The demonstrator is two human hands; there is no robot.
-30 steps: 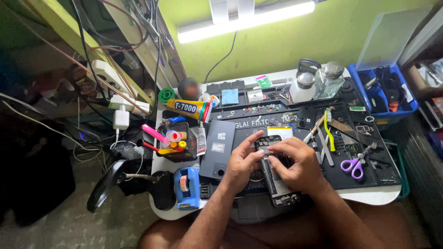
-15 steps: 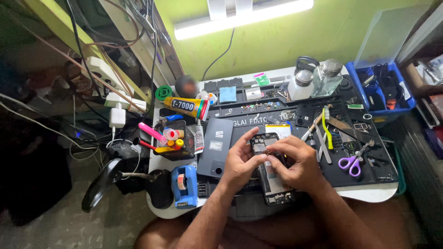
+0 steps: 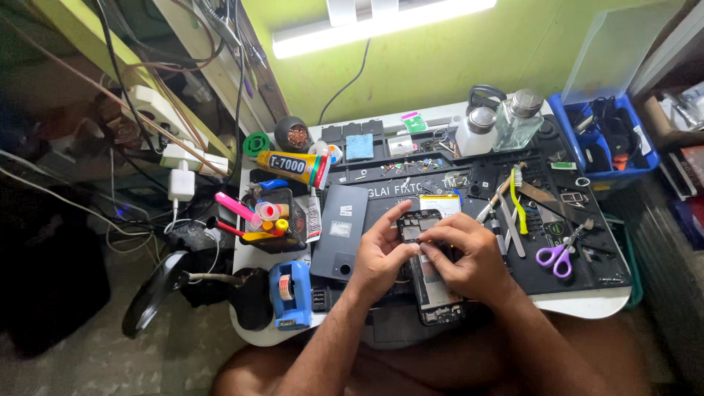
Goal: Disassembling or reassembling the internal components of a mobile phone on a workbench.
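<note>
Pinching the opened phone (image 3: 429,282) between both grips, I am pressing my right hand (image 3: 469,260) narrow on its upper half while my left hand (image 3: 381,257) is steadying its edge; its long axis is running toward me on the counter (image 3: 587,302).

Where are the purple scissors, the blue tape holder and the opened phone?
purple scissors (image 3: 555,256): head view, on the purple handle loops.
blue tape holder (image 3: 288,293): head view, on its blue body beside the roll.
opened phone (image 3: 431,287): head view, on its bare lower half below the hands.
</note>
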